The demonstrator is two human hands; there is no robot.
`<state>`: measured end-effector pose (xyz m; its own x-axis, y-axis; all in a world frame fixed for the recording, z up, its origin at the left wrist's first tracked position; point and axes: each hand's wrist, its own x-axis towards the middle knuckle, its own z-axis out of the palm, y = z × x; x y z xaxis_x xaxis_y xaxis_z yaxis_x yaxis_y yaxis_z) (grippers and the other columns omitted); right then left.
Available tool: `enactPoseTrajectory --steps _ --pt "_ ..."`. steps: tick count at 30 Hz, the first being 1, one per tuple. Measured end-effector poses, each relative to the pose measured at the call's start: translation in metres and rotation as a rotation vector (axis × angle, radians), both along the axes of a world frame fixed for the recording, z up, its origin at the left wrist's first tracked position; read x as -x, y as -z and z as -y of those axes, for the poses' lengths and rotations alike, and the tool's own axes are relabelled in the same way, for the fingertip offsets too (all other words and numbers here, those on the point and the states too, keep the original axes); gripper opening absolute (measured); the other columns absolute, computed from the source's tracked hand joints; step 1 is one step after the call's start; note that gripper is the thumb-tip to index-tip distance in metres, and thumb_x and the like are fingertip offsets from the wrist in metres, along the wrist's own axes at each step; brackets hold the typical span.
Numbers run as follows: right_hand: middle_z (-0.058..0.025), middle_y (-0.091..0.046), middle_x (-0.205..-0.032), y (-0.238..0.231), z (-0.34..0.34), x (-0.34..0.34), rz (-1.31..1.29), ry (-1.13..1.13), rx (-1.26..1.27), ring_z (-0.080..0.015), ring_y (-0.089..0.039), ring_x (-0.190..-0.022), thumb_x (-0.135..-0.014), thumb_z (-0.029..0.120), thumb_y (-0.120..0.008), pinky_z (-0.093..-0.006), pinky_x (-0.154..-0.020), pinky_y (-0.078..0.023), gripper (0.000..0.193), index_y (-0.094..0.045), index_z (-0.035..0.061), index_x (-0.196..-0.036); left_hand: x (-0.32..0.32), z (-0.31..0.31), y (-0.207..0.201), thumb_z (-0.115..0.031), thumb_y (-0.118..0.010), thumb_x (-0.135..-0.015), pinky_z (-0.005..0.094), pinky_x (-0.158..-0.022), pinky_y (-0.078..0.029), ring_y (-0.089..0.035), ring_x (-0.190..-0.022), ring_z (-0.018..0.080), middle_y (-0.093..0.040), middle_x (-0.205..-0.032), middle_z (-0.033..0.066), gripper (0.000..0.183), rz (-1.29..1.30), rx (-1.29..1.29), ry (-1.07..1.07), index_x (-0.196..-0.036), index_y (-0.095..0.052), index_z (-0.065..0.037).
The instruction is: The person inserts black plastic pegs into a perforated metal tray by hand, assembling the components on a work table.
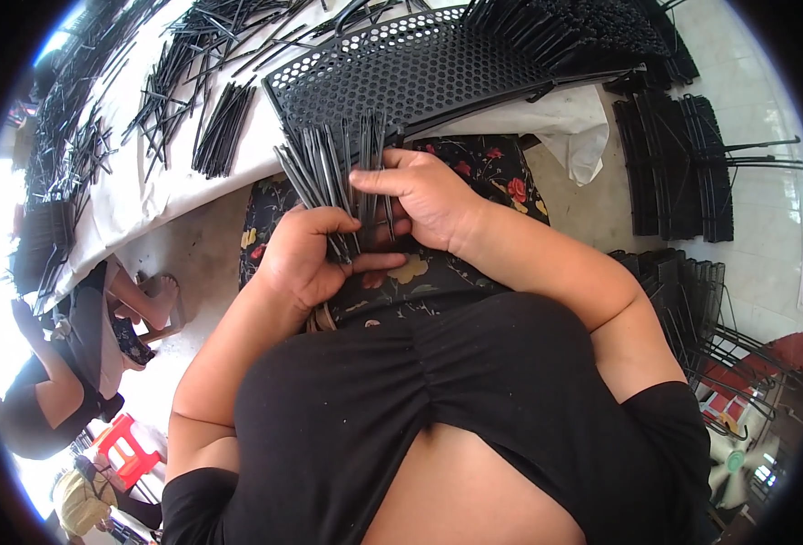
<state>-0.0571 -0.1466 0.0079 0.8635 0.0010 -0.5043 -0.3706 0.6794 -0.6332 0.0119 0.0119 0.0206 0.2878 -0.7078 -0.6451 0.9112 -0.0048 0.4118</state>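
Above my lap, both hands are closed on thin black rods. A thick bundle of rods (322, 163) lies in my left hand (306, 250), its thumb pressed across the lower part. My right hand (429, 195) pinches a smaller group of rods (371, 150) between thumb and fingers, right beside the first bundle. The upper ends fan out a little and overlap the near edge of a black perforated metal tray (420, 77). Parts of the fingers are hidden behind the rods.
A table with a white cover (183, 186) carries loose piles of black rods (170, 100) and a neater bundle (224, 132). Stacked black wire racks (669, 168) stand at right. Another person (56, 386) sits at left, near a red plastic stool (129, 450). A fan (736, 461) is at lower right.
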Motion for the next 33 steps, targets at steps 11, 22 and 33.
enactPoseTrajectory --steps 11,22,33 --pt "-0.0068 -0.068 -0.090 0.015 0.002 0.000 -0.011 0.016 0.032 -0.0127 -0.066 -0.064 -0.089 0.012 -0.068 -0.0255 -0.047 -0.055 0.018 -0.061 0.0027 -0.103 0.002 -0.002 0.002 -0.008 -0.045 -0.094 0.0550 -0.078 -0.060 -0.068 -0.097 0.0381 -0.067 -0.107 0.0217 0.033 -0.028 0.016 0.028 -0.124 -0.053 0.004" --pt "-0.0056 -0.068 -0.089 0.006 -0.005 -0.003 0.050 0.033 0.043 -0.0111 -0.064 -0.067 -0.090 0.011 -0.068 -0.0226 -0.056 -0.052 0.013 -0.065 0.0019 -0.099 0.010 0.001 -0.003 -0.009 -0.048 -0.098 0.0437 -0.068 -0.063 -0.070 -0.090 0.0311 -0.066 -0.107 0.0189 0.028 0.229 -0.103 0.049 -0.124 -0.054 0.001" --pt "-0.0029 -0.068 -0.089 -0.025 0.016 -0.006 0.368 0.057 0.625 -0.0049 -0.062 -0.075 -0.086 0.000 -0.069 -0.0183 -0.065 -0.050 0.025 -0.066 0.0002 -0.110 0.015 -0.002 -0.009 -0.007 -0.057 -0.096 0.0383 -0.067 -0.062 -0.071 -0.087 0.0283 -0.069 -0.101 0.0181 0.022 0.323 -0.148 0.113 -0.116 -0.059 0.001"
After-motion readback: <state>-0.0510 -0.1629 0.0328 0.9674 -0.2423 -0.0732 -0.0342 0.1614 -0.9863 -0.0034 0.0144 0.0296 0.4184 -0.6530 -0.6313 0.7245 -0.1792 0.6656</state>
